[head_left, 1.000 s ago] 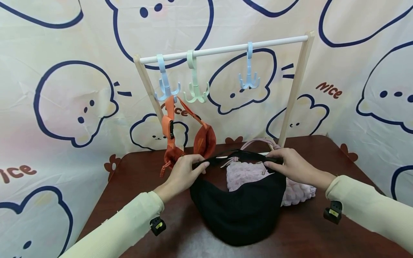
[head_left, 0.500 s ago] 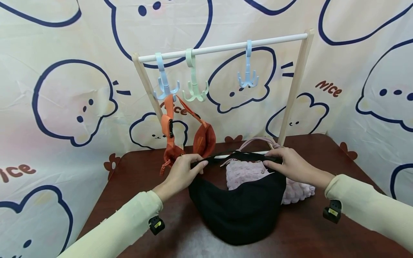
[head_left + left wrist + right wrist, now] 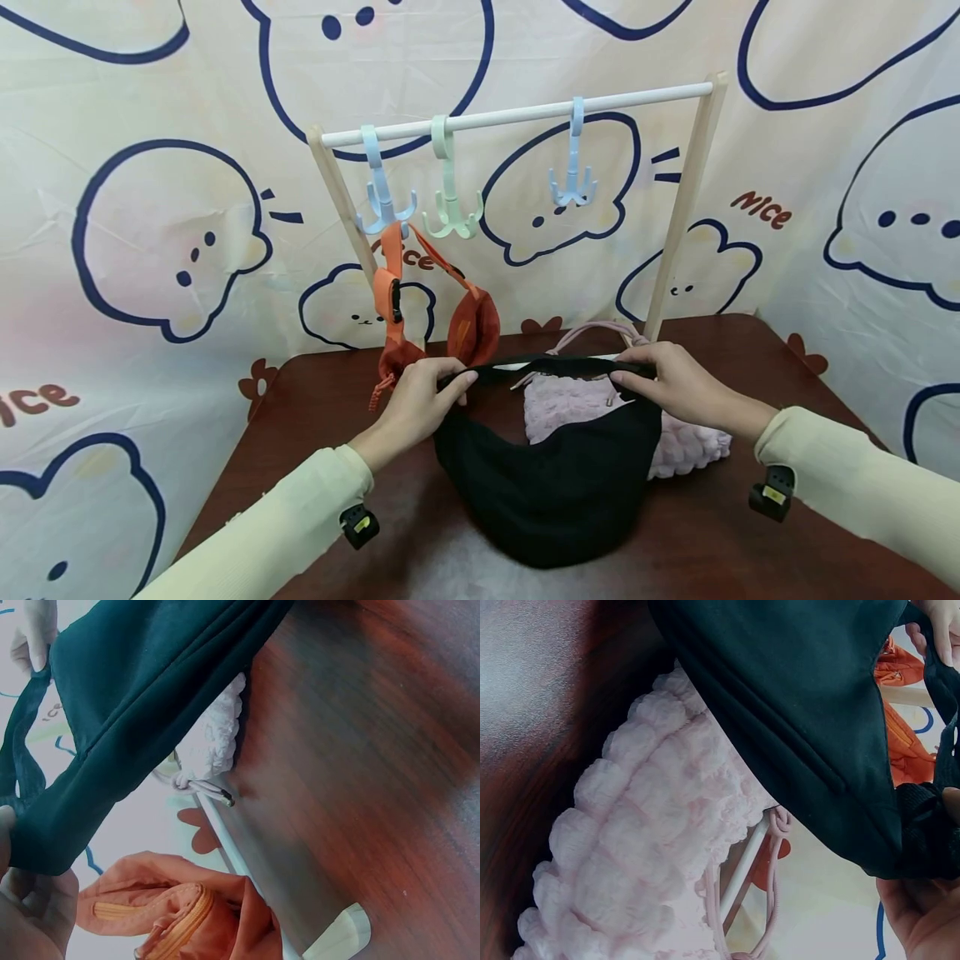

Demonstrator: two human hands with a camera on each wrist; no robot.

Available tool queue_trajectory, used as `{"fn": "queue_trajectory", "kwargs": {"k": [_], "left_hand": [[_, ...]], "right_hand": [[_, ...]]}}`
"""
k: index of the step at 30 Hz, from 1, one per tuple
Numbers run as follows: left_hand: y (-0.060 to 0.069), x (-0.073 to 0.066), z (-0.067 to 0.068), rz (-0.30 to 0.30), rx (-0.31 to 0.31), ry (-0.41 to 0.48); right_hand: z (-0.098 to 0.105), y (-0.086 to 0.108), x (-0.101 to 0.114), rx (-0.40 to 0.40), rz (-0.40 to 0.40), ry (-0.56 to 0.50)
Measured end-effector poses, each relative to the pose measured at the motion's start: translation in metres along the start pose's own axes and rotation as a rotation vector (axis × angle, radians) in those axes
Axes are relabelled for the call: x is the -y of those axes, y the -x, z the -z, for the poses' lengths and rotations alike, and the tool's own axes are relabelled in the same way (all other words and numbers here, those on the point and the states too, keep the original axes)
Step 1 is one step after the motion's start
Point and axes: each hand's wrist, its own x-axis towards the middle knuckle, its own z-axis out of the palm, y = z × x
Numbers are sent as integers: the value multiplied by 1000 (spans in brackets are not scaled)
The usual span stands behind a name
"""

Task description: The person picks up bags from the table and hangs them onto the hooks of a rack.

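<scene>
"Where is the black bag [image 3: 547, 492]?"

"In front of the person, between the two hands, its body curving down over the table [image 3: 405, 533]. I can't tell whether its bottom touches the wood."

"And the fingers?"

"Those of the left hand [image 3: 420, 396] pinch one upper end of it, thumb on the near side. Those of the right hand [image 3: 678, 383] pinch the other end, and the strap runs between them."

"What's just behind it?"

"A puffy pink bag [image 3: 566, 404], lying on the table, partly hidden by the black one."

"Further out?"

"An orange bag [image 3: 475, 325] hangs by its strap from the left blue hook [image 3: 381, 196], near the left hand. A green hook [image 3: 452, 196] is beside that one, and another blue hook [image 3: 574, 171] is further right, all on the rack's white rod [image 3: 510, 118]."

"Behind the rack?"

"A cloth [image 3: 247, 92] printed with cartoon animals."
</scene>
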Motion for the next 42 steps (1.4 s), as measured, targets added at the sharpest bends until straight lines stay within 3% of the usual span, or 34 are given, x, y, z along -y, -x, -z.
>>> {"fn": "queue_trajectory", "kwargs": {"k": [42], "left_hand": [[-2,-7,17,35,-6,58]], "right_hand": [[13,-10,18,-40,-47,11]]}}
